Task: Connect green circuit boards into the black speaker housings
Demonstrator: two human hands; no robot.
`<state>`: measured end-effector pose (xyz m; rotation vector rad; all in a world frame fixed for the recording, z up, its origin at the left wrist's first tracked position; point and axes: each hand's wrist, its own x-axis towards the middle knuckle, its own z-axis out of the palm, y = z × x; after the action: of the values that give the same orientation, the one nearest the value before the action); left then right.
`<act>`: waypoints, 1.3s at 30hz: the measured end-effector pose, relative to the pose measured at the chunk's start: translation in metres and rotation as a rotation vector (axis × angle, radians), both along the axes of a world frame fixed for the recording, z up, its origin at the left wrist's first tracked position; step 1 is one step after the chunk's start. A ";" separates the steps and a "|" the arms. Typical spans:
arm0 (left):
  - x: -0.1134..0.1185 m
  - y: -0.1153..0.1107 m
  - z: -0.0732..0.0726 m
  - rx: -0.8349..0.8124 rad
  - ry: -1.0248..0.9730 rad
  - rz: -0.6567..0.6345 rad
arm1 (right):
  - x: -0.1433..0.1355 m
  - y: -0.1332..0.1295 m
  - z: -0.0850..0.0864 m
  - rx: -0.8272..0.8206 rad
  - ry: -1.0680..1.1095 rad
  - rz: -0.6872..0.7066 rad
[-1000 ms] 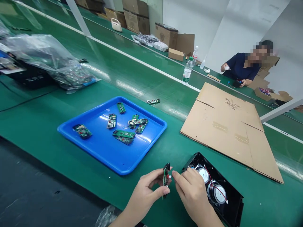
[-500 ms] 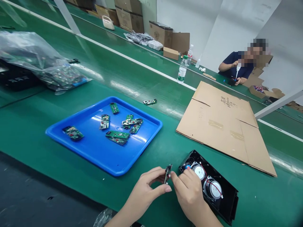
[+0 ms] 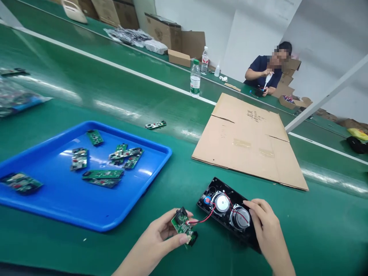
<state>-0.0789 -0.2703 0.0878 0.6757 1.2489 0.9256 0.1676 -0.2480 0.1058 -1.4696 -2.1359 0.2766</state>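
Between the thumb and fingers of my left hand is a green circuit board with black parts at both ends. A red and black wire runs from this board to the black speaker housing. Two round silver speakers sit inside the housing, and a small blue and red part lies near its left corner. My right hand is at the housing's right side, fingers bent against its edge beside the lower speaker, where a thin red wire runs.
A blue tray with several circuit boards stands left. Flattened cardboard lies behind the housing. Another board and a water bottle stand farther back. Across the benches a person holds a white bottle. A bag of boards lies far left.
My right hand has moved from between the board and speakers to the housing's right edge. The board in my left hand is turned flatter, its wire now visible. The view has shifted right.
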 end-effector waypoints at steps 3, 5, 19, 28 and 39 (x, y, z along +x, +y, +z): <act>0.013 0.002 0.002 -0.016 -0.015 -0.111 | 0.021 -0.001 -0.006 -0.206 -0.001 0.070; 0.024 0.005 0.002 0.008 -0.002 -0.136 | 0.020 -0.002 -0.010 -0.265 0.068 0.115; 0.058 0.016 0.007 0.146 0.161 -0.124 | -0.026 0.001 -0.027 -0.241 0.376 0.071; 0.059 0.025 0.004 0.238 0.361 -0.270 | -0.027 0.002 -0.035 -0.076 0.202 0.158; 0.071 0.033 0.005 0.439 0.618 -0.346 | -0.037 -0.001 -0.045 0.281 -0.025 0.083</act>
<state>-0.0083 -0.2377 0.0923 1.5618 1.4036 0.7216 0.1305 -0.2490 0.0606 -1.2311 -2.1562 -0.0137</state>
